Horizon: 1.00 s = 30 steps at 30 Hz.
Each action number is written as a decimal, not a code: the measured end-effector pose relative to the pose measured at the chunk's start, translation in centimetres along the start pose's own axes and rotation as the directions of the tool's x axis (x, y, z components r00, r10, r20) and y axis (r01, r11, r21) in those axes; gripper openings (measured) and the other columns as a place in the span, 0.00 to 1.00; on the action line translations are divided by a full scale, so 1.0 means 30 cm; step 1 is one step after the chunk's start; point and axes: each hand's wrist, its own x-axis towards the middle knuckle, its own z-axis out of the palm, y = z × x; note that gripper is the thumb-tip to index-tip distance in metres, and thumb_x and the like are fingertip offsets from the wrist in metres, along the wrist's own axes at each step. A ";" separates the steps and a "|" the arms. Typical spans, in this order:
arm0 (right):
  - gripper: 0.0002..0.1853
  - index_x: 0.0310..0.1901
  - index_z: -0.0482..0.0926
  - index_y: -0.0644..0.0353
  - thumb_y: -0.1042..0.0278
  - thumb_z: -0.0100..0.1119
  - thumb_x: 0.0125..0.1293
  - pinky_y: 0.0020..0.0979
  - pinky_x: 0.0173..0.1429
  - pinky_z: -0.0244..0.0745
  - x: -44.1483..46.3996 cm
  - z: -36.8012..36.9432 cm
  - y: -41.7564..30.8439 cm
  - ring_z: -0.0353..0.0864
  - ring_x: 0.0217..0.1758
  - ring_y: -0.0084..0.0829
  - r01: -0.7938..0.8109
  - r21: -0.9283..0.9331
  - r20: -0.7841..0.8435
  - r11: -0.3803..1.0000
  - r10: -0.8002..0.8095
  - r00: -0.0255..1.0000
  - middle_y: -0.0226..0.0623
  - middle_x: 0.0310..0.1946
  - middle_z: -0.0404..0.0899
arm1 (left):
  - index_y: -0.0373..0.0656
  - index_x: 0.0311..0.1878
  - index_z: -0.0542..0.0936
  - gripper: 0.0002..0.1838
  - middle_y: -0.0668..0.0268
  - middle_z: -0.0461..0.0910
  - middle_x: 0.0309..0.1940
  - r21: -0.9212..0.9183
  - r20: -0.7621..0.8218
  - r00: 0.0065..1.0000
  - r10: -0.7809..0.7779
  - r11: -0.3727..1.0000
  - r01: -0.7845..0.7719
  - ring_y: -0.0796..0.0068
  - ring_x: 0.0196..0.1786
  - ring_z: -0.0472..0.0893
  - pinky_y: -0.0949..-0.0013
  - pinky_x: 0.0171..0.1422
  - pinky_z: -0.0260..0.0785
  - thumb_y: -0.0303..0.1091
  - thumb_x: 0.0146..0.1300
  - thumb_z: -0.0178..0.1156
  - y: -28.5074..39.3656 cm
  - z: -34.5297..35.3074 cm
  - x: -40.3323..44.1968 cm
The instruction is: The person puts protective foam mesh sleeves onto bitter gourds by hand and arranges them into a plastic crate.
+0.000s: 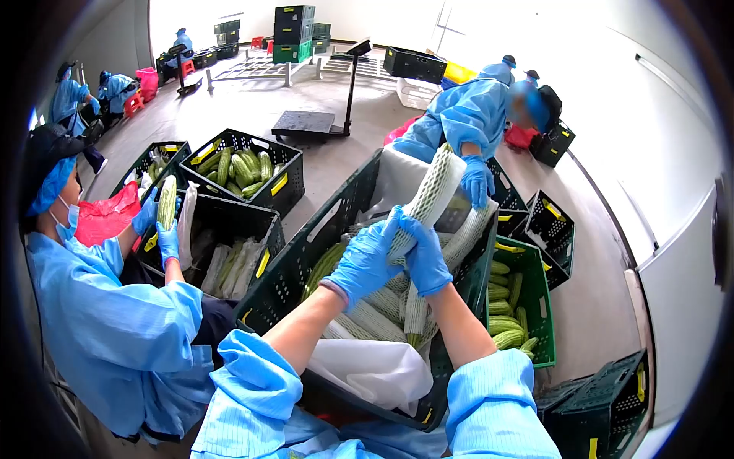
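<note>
A long striped green gourd [430,191] in a white foam net sleeve is held up at a slant over the crate. My left hand [361,262], in a blue glove, is closed around its lower part from the left. On the other side, my right hand [423,256] wraps the net-covered gourd, close beside the left. Below them a dark green crate [264,294], lined with white sheet [367,367], holds several netted gourds [375,317]. Some bare green gourd skin shows at the crate's left side.
At left a co-worker [122,321] holds a pale green gourd [167,203] above a black crate [260,229]. Across my crate another person [466,115] leans in, a gloved hand [478,182] at its far end. A green crate of gourds [543,306] stands at right; a platform scale [310,124] stands behind.
</note>
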 end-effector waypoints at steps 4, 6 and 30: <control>0.20 0.51 0.76 0.60 0.76 0.68 0.56 0.32 0.50 0.79 0.059 -0.096 0.011 0.83 0.40 0.29 0.051 -0.122 -0.278 0.991 -0.084 0.957 0.33 0.41 0.81 | 0.38 0.73 0.60 0.55 0.50 0.77 0.55 0.265 0.069 0.997 -0.017 0.964 -0.002 0.48 0.54 0.79 0.55 0.60 0.70 0.46 0.42 0.77 0.003 -0.060 0.013; 0.21 0.51 0.77 0.60 0.75 0.70 0.54 0.32 0.50 0.79 0.091 -0.154 0.015 0.82 0.40 0.30 0.082 -0.206 -0.367 0.975 -0.155 0.917 0.33 0.41 0.81 | 0.38 0.73 0.59 0.55 0.52 0.77 0.53 0.364 0.052 0.996 -0.075 0.930 0.052 0.51 0.54 0.78 0.54 0.59 0.69 0.50 0.44 0.76 -0.039 -0.068 0.019; 0.23 0.54 0.75 0.56 0.59 0.67 0.58 0.61 0.63 0.71 0.121 -0.337 -0.022 0.79 0.53 0.50 -0.100 0.358 -0.453 0.928 0.266 0.851 0.43 0.50 0.80 | 0.48 0.62 0.76 0.27 0.53 0.81 0.53 0.394 0.814 0.493 -0.308 0.916 -0.077 0.50 0.56 0.80 0.53 0.62 0.71 0.49 0.61 0.59 -0.108 0.084 -0.106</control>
